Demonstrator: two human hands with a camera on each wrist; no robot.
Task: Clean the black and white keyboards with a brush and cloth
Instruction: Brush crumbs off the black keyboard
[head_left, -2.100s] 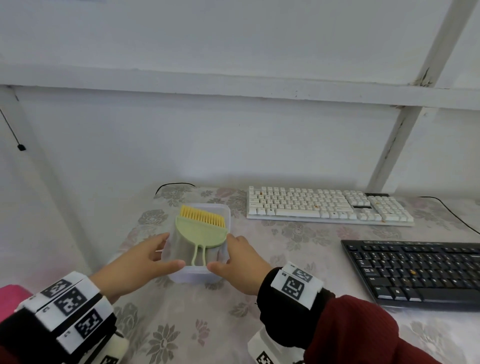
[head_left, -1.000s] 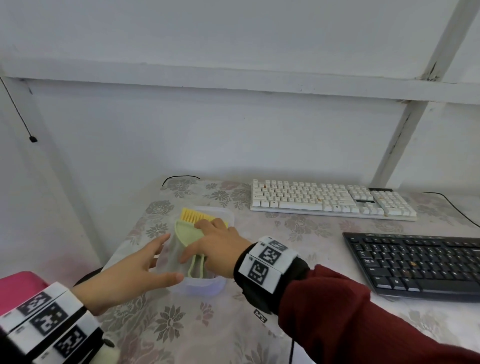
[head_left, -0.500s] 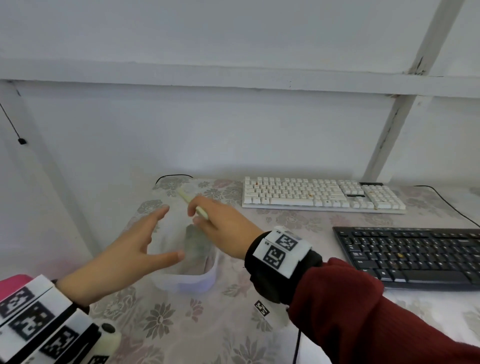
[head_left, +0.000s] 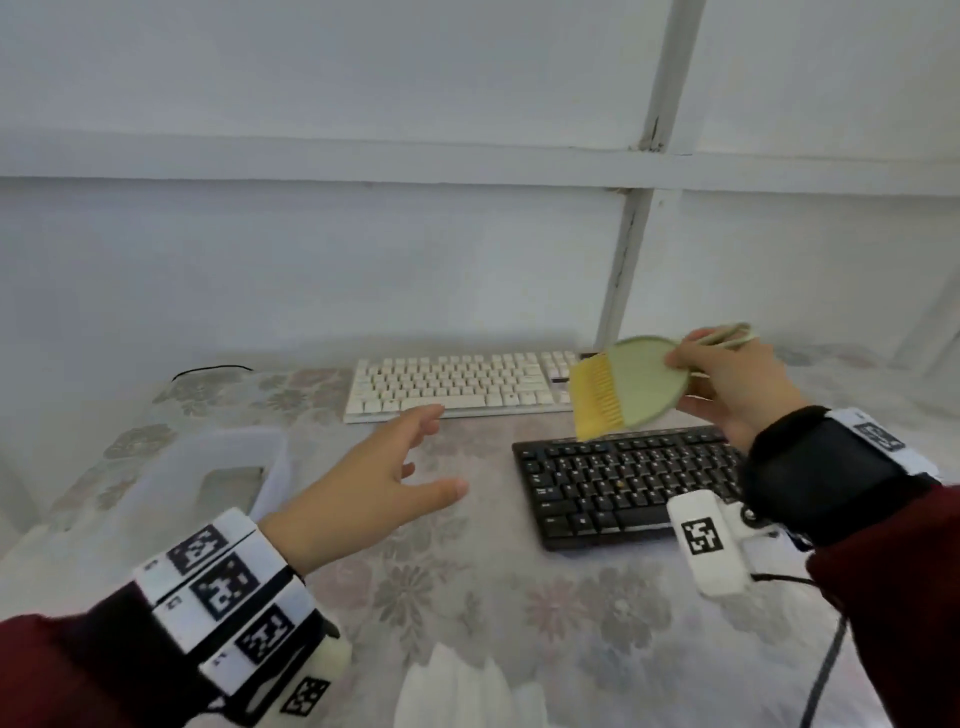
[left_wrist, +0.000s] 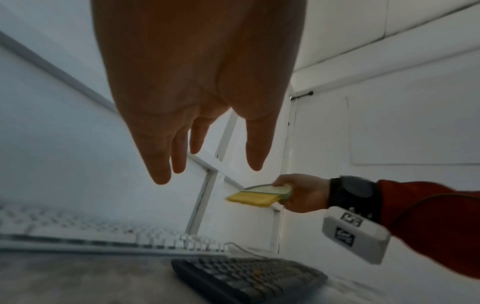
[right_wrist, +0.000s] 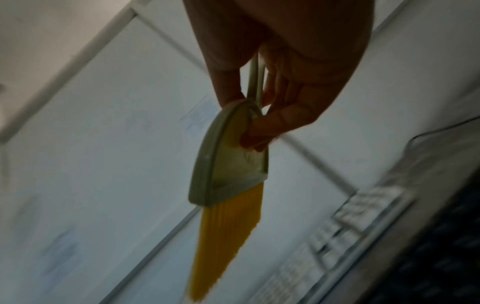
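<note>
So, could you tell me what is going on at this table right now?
A person is getting ready to clean two keyboards. Their right hand holds a green brush with yellow bristles in the air above the far edge of the black keyboard, not touching the keys. The left hand hovers open over the flowered tablecloth, holding nothing. The white keyboard lies behind, and a clear plastic container sits at the left.

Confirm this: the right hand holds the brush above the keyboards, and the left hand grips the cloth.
Not quite. The left hand grips nothing: the head view shows it open above the table, fingers spread, and the left wrist view shows the same. The rest stands: the right hand holds the brush above the keyboards.
</note>
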